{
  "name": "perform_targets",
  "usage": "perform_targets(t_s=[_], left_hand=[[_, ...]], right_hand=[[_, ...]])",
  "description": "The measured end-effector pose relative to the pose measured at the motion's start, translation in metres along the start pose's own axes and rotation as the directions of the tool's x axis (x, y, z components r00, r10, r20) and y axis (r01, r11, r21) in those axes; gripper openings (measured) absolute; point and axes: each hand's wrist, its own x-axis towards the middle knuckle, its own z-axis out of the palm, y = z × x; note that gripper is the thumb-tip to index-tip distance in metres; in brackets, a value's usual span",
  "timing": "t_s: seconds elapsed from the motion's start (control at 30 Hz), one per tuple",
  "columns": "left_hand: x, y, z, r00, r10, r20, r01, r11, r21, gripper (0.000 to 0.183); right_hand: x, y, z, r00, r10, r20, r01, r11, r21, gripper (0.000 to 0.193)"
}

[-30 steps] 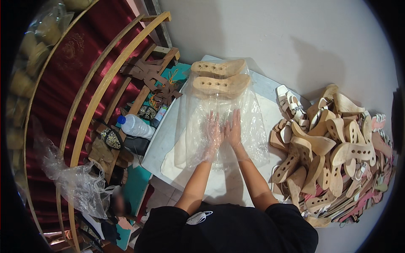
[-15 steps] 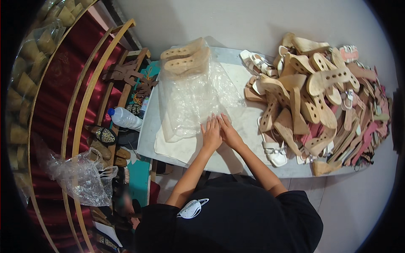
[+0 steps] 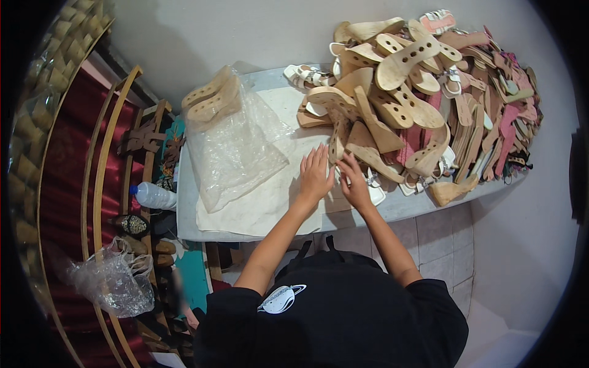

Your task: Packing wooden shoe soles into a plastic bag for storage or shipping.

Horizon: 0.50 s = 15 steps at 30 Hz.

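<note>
the left hand (image 3: 315, 176) is flat and empty; the right hand (image 3: 356, 187), fingers loosely parted, is just beside a wooden sole (image 3: 338, 132) in the heap (image 3: 408, 64), contact unclear; leftward lies a clear plastic bag (image 3: 239, 156); two pale soles (image 3: 213, 105) sit at its far end.

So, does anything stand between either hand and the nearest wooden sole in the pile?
Nothing visible: the wooden sole has its near end right by the fingertips of the left hand and the right hand; contact is unclear. A white sandal shows beside the right hand, not in between.
</note>
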Motion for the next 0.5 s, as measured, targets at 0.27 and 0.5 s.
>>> perform_targets(t_s=[0.27,0.5], left_hand=[[0.09,0.06,0.022,0.976,0.106,-0.192,-0.168,0.925,-0.342,0.084],[0.149,0.079,0.034,0.956,-0.272,-0.114,0.163,0.809,-0.565,0.084]], right_hand=[[0.005,0.028,-0.073,0.949,0.004,-0.315,-0.092,0.96,-0.266,0.037],[0.011,0.048,-0.091,0.899,0.037,-0.436,-0.186,0.935,-0.303,0.038]])
